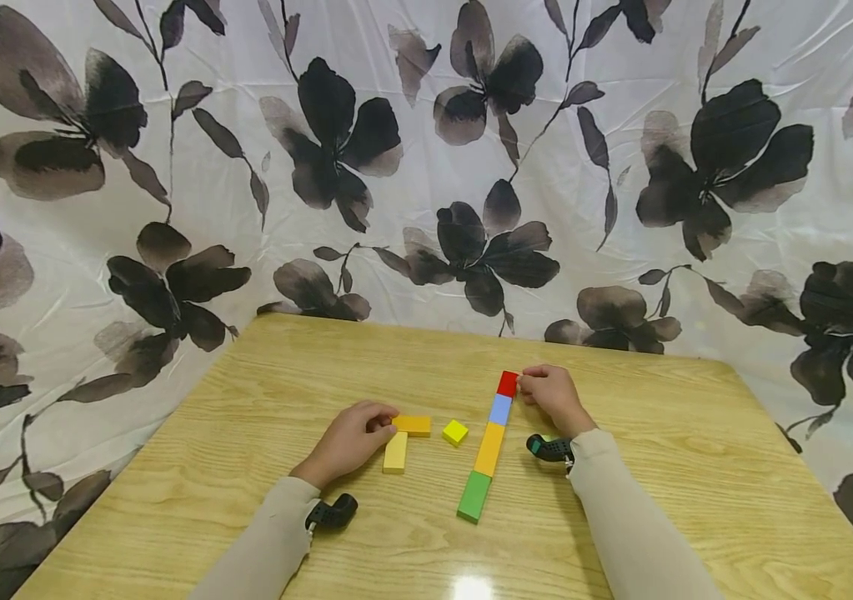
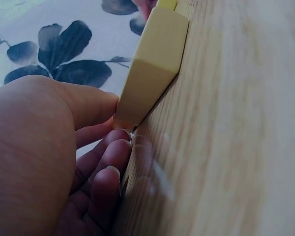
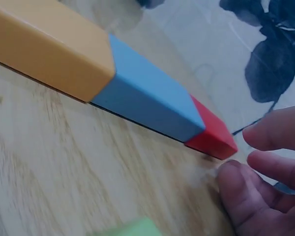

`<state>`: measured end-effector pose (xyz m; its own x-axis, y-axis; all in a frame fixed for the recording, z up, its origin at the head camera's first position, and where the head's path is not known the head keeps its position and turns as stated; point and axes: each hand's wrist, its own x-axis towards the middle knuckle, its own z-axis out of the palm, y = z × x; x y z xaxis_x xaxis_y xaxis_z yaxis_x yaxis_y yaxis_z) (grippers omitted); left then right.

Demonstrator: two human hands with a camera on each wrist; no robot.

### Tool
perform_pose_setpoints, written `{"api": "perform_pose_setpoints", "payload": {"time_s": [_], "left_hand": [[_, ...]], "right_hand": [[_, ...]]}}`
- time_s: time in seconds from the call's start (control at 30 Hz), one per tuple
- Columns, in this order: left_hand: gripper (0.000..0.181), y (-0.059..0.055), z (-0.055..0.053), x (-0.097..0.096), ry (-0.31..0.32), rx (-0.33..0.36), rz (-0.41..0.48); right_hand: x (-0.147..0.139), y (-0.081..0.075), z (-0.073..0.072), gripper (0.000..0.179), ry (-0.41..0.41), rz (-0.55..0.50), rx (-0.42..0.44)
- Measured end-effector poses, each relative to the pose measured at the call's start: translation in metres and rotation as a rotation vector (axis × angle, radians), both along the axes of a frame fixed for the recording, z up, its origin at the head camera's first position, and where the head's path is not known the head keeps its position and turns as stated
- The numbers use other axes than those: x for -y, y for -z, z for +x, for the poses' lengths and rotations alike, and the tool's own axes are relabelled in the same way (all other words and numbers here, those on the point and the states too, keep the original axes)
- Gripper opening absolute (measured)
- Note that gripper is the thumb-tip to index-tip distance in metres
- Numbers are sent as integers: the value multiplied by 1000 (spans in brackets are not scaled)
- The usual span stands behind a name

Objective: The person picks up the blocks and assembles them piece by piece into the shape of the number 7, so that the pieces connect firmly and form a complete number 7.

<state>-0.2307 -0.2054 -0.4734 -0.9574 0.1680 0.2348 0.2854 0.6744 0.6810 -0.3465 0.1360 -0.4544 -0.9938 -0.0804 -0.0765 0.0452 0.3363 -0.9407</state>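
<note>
My left hand (image 1: 351, 437) pinches the left end of an orange block (image 1: 414, 427) between thumb and fingers. Just below that block, a pale yellow block (image 1: 395, 454) lies lengthwise; in the left wrist view its side (image 2: 150, 64) fills the space beyond my thumb. To the right stands a row of blocks touching end to end: green (image 1: 474, 497), yellow-orange (image 1: 489, 450), light blue (image 1: 500, 409) and red (image 1: 507, 383). Beside the red end is my right hand (image 1: 552, 396), its fingers loosely bent and holding nothing, with a small gap to the red block (image 3: 214, 132) in the right wrist view.
A bright yellow block (image 1: 455, 432) sits between the orange block and the row. Under my right wrist a light green block (image 3: 130, 229) is mostly hidden. The wooden table (image 1: 306, 350) ends at a flower-printed cloth (image 1: 411, 167). Black wrist cameras are strapped on both sleeves.
</note>
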Motion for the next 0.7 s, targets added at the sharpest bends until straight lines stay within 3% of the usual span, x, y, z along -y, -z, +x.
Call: {"api": "perform_pose_setpoints", "payload": {"time_s": [0.4,0.7], "left_hand": [[25,-4,-1,-1,-3,11,-11],[25,-3,0,-2,-6,22,-11]], "right_hand": [[-23,-10,20,42,-82,-61,-21],[-33,-3,37,45,-94,-60,15]]}}
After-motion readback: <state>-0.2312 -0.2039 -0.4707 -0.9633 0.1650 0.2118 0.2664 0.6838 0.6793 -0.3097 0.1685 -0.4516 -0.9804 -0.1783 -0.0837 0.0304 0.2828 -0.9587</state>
